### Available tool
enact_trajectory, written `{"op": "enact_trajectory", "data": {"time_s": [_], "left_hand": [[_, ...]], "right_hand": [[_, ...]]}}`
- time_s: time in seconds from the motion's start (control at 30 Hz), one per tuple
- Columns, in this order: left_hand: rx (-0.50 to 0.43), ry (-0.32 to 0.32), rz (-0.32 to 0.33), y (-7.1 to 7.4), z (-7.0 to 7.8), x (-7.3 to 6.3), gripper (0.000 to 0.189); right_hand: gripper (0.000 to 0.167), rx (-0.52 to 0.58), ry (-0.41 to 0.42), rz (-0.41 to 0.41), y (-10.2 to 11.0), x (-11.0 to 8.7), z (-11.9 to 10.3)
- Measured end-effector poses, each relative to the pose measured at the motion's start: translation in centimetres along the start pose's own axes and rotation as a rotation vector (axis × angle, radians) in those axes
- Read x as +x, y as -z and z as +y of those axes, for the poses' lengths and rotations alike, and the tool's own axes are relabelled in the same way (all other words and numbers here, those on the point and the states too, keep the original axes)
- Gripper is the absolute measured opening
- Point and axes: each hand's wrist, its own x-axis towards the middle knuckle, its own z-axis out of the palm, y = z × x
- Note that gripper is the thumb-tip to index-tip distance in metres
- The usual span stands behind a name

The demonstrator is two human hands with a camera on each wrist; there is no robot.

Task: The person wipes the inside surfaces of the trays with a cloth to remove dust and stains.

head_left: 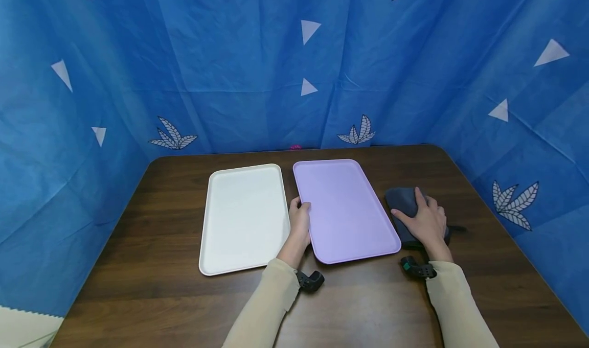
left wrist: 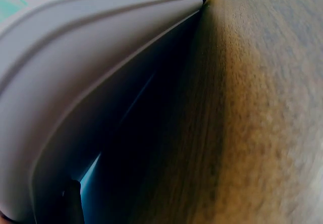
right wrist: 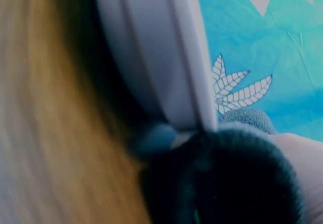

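Note:
My left hand (head_left: 300, 223) holds the left long edge of a lilac tray (head_left: 347, 212), thumb over the rim and the other fingers hidden. In the left wrist view the tray's pale rim (left wrist: 86, 52) stands over a dark gap above the wood. Beyond the tray's right side, my right hand (head_left: 427, 223) grips a dark grey, soft-looking pouch (head_left: 402, 201) from above, thumb and fingers spread around it. A short dark strap (head_left: 457, 229) sticks out at its right. The pouch's dark end (right wrist: 237, 173) fills the lower right wrist view, close by the tray rim.
A white tray (head_left: 244, 220) lies to the left of the lilac one, close to my left forearm. Both are on a dark wooden table (head_left: 152, 266). Blue curtain (head_left: 257, 67) with white triangles and leaves hangs behind and at both sides.

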Motion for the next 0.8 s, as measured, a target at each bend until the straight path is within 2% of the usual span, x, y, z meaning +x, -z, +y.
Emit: {"op": "enact_trajectory", "data": {"time_s": [0.23, 0.47, 0.63, 0.8], "left_hand": [[0.025, 0.011, -0.038, 0.2, 0.8, -0.4, 0.041], [0.048, -0.005, -0.050, 0.1, 3.0, -2.5, 0.037], [0.064, -0.014, -0.061, 0.0, 3.3, -2.6, 0.037], [0.018, -0.002, -0.088, 0.2, 3.1, -2.3, 0.036]], "right_hand": [[0.088, -0.019, 0.032, 0.046, -0.2, -0.1, -0.6], [0.080, -0.006, 0.017, 0.076, -0.4, -0.1, -0.7], [0.074, 0.027, -0.008, 0.095, -0.4, -0.1, -0.7], [0.069, 0.052, -0.046, 0.116, -0.4, -0.2, -0.7]]}}
